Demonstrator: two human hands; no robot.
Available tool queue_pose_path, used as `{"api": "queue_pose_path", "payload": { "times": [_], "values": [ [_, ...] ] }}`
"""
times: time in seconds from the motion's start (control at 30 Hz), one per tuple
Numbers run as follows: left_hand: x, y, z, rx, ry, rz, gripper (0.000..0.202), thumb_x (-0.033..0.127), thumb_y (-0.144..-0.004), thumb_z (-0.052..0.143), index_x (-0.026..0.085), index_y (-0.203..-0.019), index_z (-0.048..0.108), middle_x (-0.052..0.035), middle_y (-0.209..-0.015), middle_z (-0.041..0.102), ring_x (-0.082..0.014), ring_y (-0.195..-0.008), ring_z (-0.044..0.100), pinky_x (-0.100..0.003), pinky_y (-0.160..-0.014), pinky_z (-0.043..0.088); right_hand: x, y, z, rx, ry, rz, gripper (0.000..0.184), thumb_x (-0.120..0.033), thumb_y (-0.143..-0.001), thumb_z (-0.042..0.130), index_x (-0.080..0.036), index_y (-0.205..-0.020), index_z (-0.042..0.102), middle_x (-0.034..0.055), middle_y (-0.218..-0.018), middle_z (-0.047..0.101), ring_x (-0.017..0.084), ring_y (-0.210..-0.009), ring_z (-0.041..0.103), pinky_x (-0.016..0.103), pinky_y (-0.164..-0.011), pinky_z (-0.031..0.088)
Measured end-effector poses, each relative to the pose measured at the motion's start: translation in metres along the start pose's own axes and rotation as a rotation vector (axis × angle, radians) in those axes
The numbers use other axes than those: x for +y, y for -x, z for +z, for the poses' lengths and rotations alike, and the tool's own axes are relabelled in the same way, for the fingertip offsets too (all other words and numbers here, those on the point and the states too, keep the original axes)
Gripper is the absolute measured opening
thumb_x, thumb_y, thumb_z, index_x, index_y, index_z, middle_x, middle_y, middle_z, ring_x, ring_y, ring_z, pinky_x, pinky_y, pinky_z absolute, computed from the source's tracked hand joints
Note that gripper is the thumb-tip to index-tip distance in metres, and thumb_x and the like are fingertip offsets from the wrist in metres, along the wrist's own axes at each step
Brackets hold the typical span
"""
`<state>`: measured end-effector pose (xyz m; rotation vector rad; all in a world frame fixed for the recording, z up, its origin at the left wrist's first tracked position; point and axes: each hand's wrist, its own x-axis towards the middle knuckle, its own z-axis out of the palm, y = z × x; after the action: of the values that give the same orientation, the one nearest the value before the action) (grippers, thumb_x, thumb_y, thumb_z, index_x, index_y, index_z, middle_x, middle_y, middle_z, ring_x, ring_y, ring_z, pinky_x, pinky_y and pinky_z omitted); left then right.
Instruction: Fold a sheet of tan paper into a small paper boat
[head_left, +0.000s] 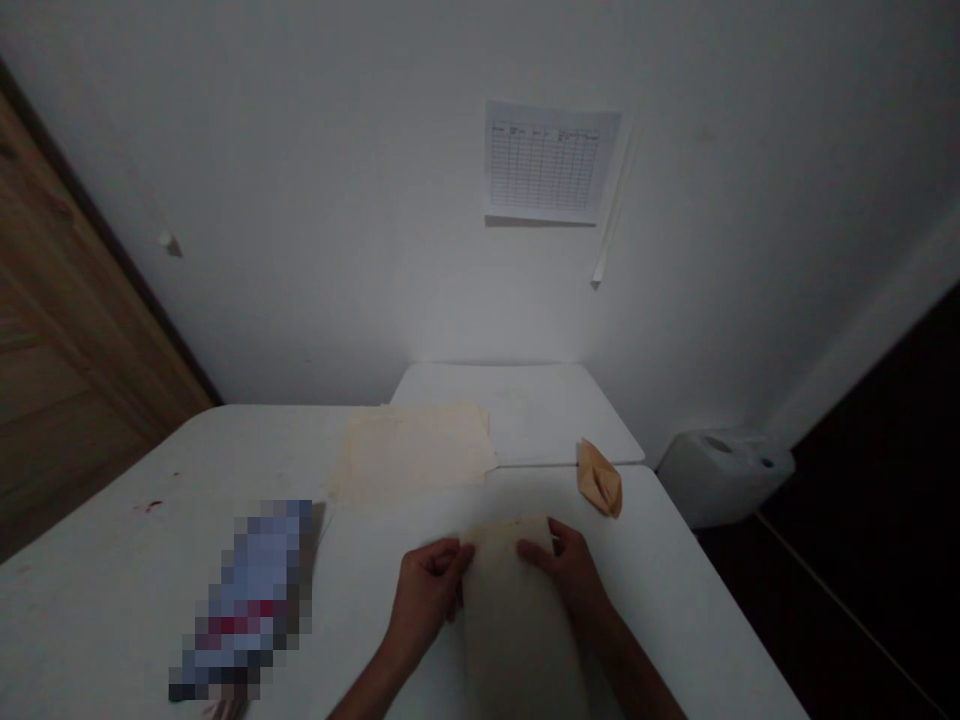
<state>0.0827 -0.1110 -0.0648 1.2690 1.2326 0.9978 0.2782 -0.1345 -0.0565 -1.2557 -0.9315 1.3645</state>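
Note:
My left hand (433, 585) pinches the upper left edge of a long piece of beige paper (517, 630), its thumb on top. On the opposite edge, my right hand (566, 560) grips the same paper near its top corner, thumb on the front and fingers behind. The paper runs down out of the bottom of the view, over the white table (390, 620). Whether it is a folded sheet or a bag, I cannot tell. Beyond my left hand lie flat cream paper sheets (420, 450). A small folded brown paper (600, 480) rests beyond my right hand.
At the left, a pixelated blue-white item (259, 580) lies on the table. A second white tabletop (525, 410) adjoins the far side, against the wall. A printed chart (551, 165) hangs there. A white plastic container (724, 475) stands off the right edge; wooden boards (67, 290) are at left.

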Motion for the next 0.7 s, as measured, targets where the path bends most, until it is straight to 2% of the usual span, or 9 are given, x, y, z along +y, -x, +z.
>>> {"api": "queue_pose_path", "payload": {
  "times": [0.17, 0.37, 0.7],
  "values": [
    [0.001, 0.001, 0.001, -0.044, -0.002, 0.005, 0.051, 0.065, -0.072, 0.063, 0.016, -0.059, 0.059, 0.0049, -0.039, 0.045, -0.0073, -0.031, 0.036, -0.018, -0.030, 0.025, -0.001, -0.002, -0.002, 0.047, 0.011, -0.010, 0.050, -0.054, -0.066, 0.076, -0.013, -0.094, 0.068, 0.0091, -0.079, 0.071, 0.023, -0.067, 0.066, 0.031, -0.060, 0.051],
    [0.003, 0.002, 0.001, -0.047, -0.034, -0.002, 0.050, 0.064, -0.071, 0.063, 0.015, -0.060, 0.061, 0.0056, -0.039, 0.043, -0.0072, -0.030, 0.034, -0.018, -0.029, 0.024, 0.002, -0.005, -0.008, 0.089, 0.120, -0.059, 0.045, -0.054, -0.067, 0.075, -0.010, -0.078, 0.071, 0.0065, -0.069, 0.069, 0.019, -0.058, 0.060, 0.028, -0.054, 0.045],
    [0.005, -0.002, -0.006, -0.043, -0.043, -0.018, 0.050, 0.064, -0.071, 0.063, 0.015, -0.064, 0.065, 0.0047, -0.040, 0.045, -0.0067, -0.031, 0.032, -0.017, -0.029, 0.022, 0.003, -0.015, -0.025, 0.201, 0.128, -0.023, 0.051, -0.059, -0.056, 0.078, -0.013, -0.077, 0.073, 0.0065, -0.068, 0.070, 0.019, -0.059, 0.062, 0.029, -0.054, 0.048]
  ]
}}
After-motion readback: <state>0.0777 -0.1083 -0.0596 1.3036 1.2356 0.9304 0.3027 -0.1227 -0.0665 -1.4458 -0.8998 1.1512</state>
